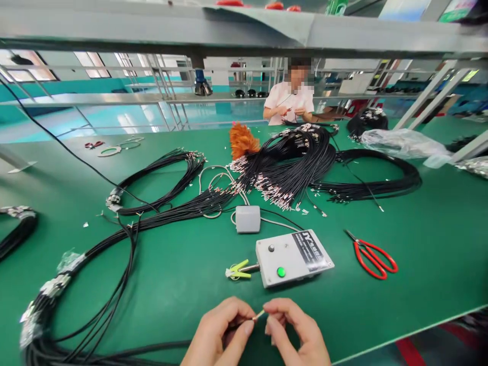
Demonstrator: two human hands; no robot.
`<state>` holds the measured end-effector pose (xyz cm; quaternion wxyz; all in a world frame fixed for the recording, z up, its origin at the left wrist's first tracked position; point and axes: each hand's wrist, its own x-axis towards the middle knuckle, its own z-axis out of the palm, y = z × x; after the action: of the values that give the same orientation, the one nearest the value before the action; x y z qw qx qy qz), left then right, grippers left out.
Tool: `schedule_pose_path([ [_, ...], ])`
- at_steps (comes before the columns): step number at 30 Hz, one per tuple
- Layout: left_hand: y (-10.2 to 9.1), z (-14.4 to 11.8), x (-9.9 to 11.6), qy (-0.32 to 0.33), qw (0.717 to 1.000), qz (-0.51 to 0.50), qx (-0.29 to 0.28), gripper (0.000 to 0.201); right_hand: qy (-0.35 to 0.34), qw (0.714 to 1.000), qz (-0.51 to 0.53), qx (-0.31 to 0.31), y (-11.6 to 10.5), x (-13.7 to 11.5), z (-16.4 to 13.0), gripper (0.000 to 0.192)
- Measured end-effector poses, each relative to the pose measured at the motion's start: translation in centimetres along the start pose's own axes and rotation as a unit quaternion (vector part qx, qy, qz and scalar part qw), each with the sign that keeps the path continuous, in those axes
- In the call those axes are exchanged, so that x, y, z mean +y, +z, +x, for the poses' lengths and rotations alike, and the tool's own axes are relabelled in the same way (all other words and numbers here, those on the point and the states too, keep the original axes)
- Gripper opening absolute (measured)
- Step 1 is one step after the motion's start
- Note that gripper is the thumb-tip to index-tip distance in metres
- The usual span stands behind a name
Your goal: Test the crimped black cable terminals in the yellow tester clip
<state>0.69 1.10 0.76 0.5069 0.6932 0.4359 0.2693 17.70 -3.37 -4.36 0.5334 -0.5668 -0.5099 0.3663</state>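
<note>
My left hand (223,333) is closed in a pinch on a black cable (163,347) near its end. A short pale yellowish wire end (260,314) sticks out between the fingertips. My right hand (295,328) is closed around the tip of that wire end, thumb and forefinger close together. Just beyond the hands sits a grey-white control box (280,256) with a green lit button and a knob. A metal shaft leaves its left side, with a yellow-green clip (241,269) on it.
Red-handled scissors (375,256) lie right of the box. A small grey box (247,219) stands behind it. Black cable bundles (290,162) cover the back and left of the green table (183,284). A person (290,99) works across the table. A shelf (152,30) hangs overhead.
</note>
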Motion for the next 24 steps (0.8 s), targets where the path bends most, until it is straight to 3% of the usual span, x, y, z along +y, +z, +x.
schedule_pose_path([
  [3, 0.0, -0.2, 0.8, 0.061, 0.995, 0.072, 0.026, 0.019, 0.072, 0.994, 0.059, -0.051, 0.0, -1.2, 0.2, 0.032],
  [7, 0.1, -0.7, 1.0, 0.14, 0.977, 0.141, 0.082, 0.015, 0.164, 0.971, 0.16, -0.068, -0.2, -2.2, 0.9, 0.035],
  [11, 0.3, -1.1, 1.0, 0.194, 0.942, 0.25, 0.113, 0.015, 0.171, 0.955, 0.208, -0.125, -0.5, -2.7, 1.3, 0.033],
  [18, 0.5, -0.9, 1.4, 0.234, 0.886, 0.377, 0.134, 0.017, 0.186, 0.939, 0.264, -0.119, -0.5, -3.1, 1.3, 0.032],
  [21, 0.7, -0.8, 1.5, 0.234, 0.884, 0.379, 0.141, 0.018, 0.183, 0.939, 0.263, -0.122, -0.6, -3.2, 1.4, 0.032],
  [24, 0.9, -0.8, 1.6, 0.209, 0.908, 0.335, 0.142, 0.017, 0.174, 0.943, 0.254, -0.123, -0.6, -3.1, 1.5, 0.032],
])
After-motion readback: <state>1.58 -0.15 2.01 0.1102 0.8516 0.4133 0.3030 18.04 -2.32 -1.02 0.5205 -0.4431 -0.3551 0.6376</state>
